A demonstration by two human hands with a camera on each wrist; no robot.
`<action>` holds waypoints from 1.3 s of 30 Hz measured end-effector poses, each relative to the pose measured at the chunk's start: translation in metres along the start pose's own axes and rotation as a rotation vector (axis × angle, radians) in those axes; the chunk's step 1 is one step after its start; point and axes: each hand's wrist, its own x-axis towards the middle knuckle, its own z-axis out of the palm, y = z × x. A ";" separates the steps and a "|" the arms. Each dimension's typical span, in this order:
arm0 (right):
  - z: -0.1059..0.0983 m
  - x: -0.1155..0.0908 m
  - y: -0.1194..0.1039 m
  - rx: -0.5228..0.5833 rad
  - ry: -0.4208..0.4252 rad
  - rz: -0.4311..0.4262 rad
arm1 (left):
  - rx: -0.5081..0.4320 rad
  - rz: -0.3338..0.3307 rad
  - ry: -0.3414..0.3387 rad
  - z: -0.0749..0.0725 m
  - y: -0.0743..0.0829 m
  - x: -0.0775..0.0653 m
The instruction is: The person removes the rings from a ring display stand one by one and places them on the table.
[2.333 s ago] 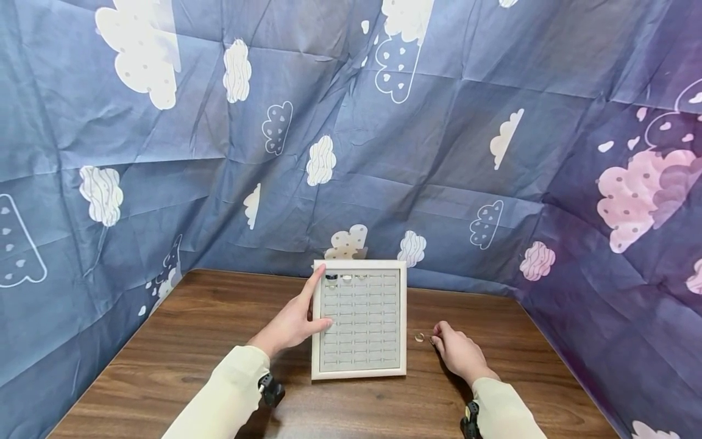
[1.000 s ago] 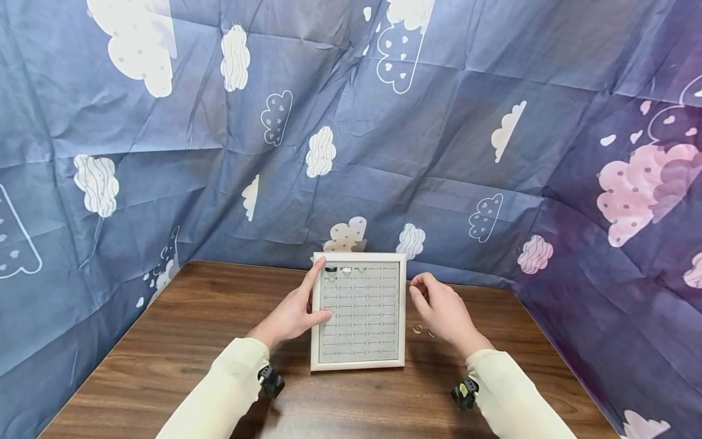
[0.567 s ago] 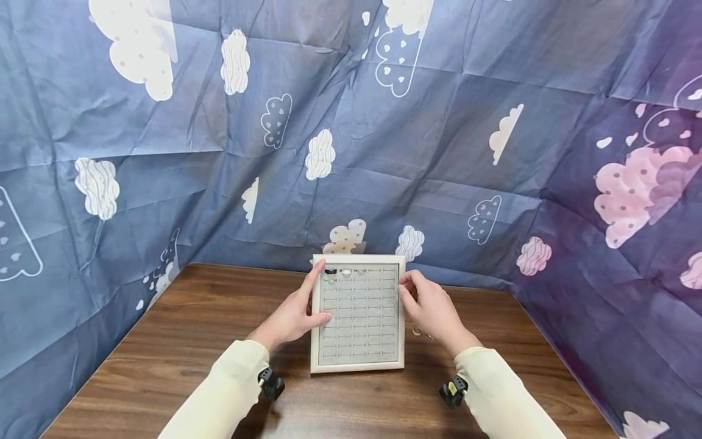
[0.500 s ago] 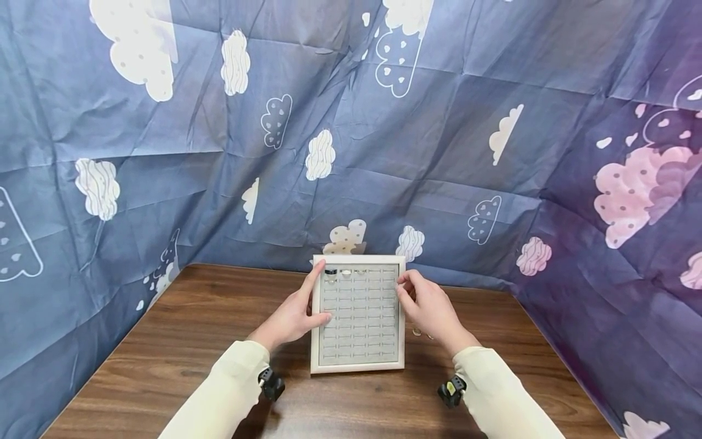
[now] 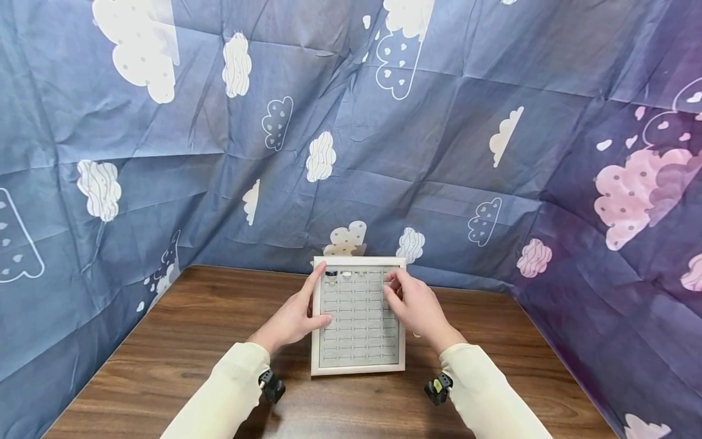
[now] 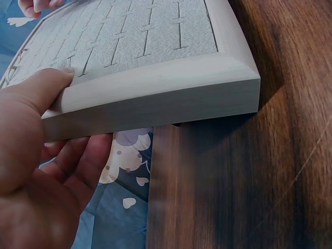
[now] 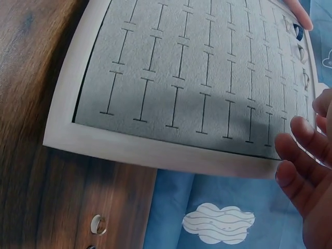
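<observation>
Nearest: pale sleeves [image 5: 219, 390], small black wrist cams [image 5: 272, 386] at the cuffs. Table [image 5: 351, 405] wood-grain, runs under all.

L hand [image 5: 290, 317] grips L side of ring frame [image 5: 359, 369]: thumb over front, fingers behind, index up by top L corner. R hand [image 5: 419, 308] half-curled, thumb & index tips close tog; can't tell if anything is pinched betw them.

Loose ring [image 7: 98, 224] on table just R of frame, below R hand, which is the nearer one; 2nd ring [image 7: 91, 247] barely shows at bottom edge of R wrist view.

Frame sits betw hands, tilted, face to person, long axis running up & away; slots [image 7: 176, 106] lie crosswise to it. Key relation: R fingertips over upper R part of frame, approx level w/ top rows; contact w/ grey pad [image 5: 351, 349] unclear. Top row, all L of those tips: dark ring [image 5: 331, 274], white ring [image 5: 347, 274], third ring [image 5: 361, 274]; fourth ring [image 5: 331, 283] just below dark one. Bare slots betw third ring & R tips, R hand nearer these; L index nearer dark ring.

Far: creased blue cloud-print cloth [image 5: 384, 183] behind table
</observation>
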 end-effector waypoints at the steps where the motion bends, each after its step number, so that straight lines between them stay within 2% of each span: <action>1: 0.000 0.001 -0.001 0.000 -0.003 0.001 | -0.002 0.002 0.001 0.000 0.000 0.000; 10: 0.006 0.008 -0.011 0.025 -0.031 0.020 | 0.000 0.004 0.009 0.000 -0.001 0.000; 28: 0.019 0.018 -0.026 0.011 -0.036 -0.012 | -0.022 0.018 0.004 -0.001 -0.001 0.000; 39: 0.026 0.025 -0.031 0.000 -0.054 0.019 | -0.028 0.025 -0.003 -0.001 -0.002 -0.001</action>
